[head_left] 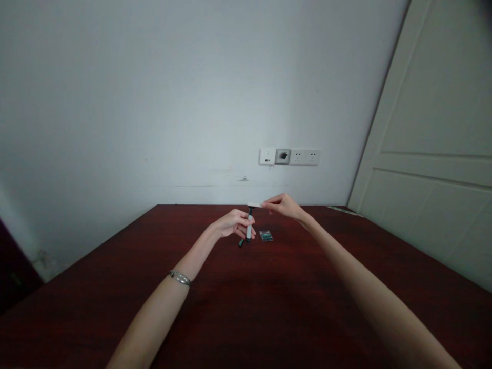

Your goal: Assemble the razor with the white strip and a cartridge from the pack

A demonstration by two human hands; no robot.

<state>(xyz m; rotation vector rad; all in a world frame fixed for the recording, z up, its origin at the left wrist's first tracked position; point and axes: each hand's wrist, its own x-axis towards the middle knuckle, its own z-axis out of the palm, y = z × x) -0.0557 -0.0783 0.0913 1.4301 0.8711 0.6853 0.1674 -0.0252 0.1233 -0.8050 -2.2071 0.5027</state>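
Observation:
In the middle of the view, my left hand (236, 223) is closed round the light grey handle of a razor (249, 227), held upright with its dark neck at the top. A thin white strip (254, 205), perhaps tissue or paper, lies across the razor's top end and hides the head. My right hand (282, 206) pinches the right end of that strip between thumb and fingers. Just below my left hand, a small dark green piece (241, 243) rests on the table. To the razor's right lies a small clear pack (266, 236) with something green inside.
The dark red wooden table (246, 307) runs back to a pale wall (192, 102). Sockets and switches (290, 157) are set in the wall behind the hands. A white panelled door (434, 154) stands at the right. A thin flat strip (344, 210) lies at the table's far right edge.

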